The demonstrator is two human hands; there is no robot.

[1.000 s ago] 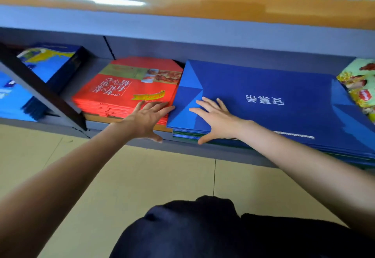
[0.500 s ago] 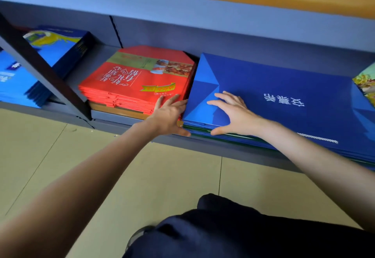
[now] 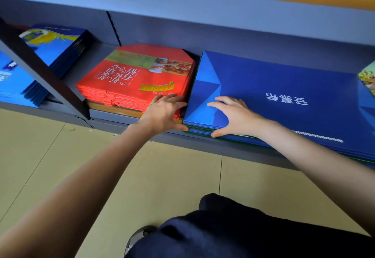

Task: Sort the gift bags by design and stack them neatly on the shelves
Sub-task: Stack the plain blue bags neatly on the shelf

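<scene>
A stack of flat dark blue gift bags [image 3: 284, 87] with white lettering lies on the low grey shelf [image 3: 233, 148]. My right hand [image 3: 233, 115] lies on the stack's front left corner, fingers spread on top, thumb against the front edge. To the left sits a stack of red gift bags [image 3: 129, 83] with a food picture. My left hand [image 3: 164, 111] rests with straight fingers on the red stack's front right corner, thumb touching the blue stack's corner.
A dark slanted shelf brace [image 3: 40, 71] crosses the left side. Behind it lie light blue bags with a yellow design [image 3: 50, 44]. A colourful bag [image 3: 368, 77] peeks in at the right edge. Tan floor tiles [image 3: 172, 176] and my dark-clothed knee [image 3: 223, 227] fill the foreground.
Both hands slid nearer the gap between the two stacks. My left thumb now touches the blue stack's corner, and my right thumb has moved to its front edge. The view came closer.
</scene>
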